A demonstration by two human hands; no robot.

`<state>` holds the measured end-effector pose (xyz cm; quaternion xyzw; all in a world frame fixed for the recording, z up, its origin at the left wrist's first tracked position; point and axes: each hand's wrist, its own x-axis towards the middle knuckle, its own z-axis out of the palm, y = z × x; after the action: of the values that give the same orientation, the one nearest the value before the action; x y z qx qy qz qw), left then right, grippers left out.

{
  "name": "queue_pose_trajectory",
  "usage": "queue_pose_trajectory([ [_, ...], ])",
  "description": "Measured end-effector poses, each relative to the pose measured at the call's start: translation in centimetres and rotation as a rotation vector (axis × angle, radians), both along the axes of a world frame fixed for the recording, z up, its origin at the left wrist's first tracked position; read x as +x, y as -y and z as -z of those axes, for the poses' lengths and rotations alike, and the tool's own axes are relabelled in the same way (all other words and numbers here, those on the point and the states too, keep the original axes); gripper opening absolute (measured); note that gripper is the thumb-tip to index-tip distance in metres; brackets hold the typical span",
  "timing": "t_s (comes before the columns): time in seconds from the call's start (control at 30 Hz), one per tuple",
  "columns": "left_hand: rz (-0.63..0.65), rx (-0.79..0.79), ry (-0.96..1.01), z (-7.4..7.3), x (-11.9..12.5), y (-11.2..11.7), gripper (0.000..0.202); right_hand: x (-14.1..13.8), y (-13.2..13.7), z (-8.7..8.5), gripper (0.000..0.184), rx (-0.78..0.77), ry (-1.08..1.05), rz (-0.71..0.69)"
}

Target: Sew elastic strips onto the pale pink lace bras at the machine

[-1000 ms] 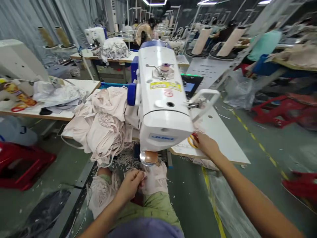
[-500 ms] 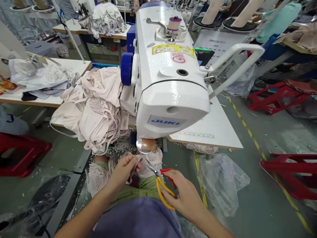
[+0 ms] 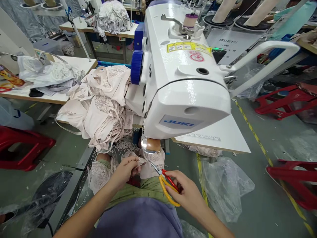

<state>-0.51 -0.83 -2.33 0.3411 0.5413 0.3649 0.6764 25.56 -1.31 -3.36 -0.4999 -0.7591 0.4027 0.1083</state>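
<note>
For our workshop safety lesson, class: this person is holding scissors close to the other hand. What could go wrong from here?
The scissors in the right hand point toward the left hand; a slip might nick its fingers.
That hand pinches cloth near the scissors' tips, so a stray snip could damage it.
The garment pile has loose, tangled straps; pulling one piece might drag others along.
</note>
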Motion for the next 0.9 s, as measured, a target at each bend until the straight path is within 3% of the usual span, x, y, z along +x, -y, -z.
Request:
queue_pose_trajectory([
  [0.2,-0.039,0.032,0.058,0.9,-0.1,-0.1,0.044,-1.5,0.3,-0.9,0.042,-0.028,-0.046,-0.028],
  [0.5,-0.033,0.125,-0.168,1.4,-0.4,0.1,0.038,-3.8,-0.9,-0.5,0.042,-0.114,-0.029,0.004],
  [0.73,-0.022,0.158,-0.247,0.9,-0.7,0.0,0.038,-3.1,-1.4,-0.2,0.037,-0.192,-0.050,0.041],
  [0.9,-0.104,0.133,-0.133,0.8,-0.3,0.3,0.042,-0.9,-0.8,0.3,0.035,-0.141,-0.024,0.080],
])
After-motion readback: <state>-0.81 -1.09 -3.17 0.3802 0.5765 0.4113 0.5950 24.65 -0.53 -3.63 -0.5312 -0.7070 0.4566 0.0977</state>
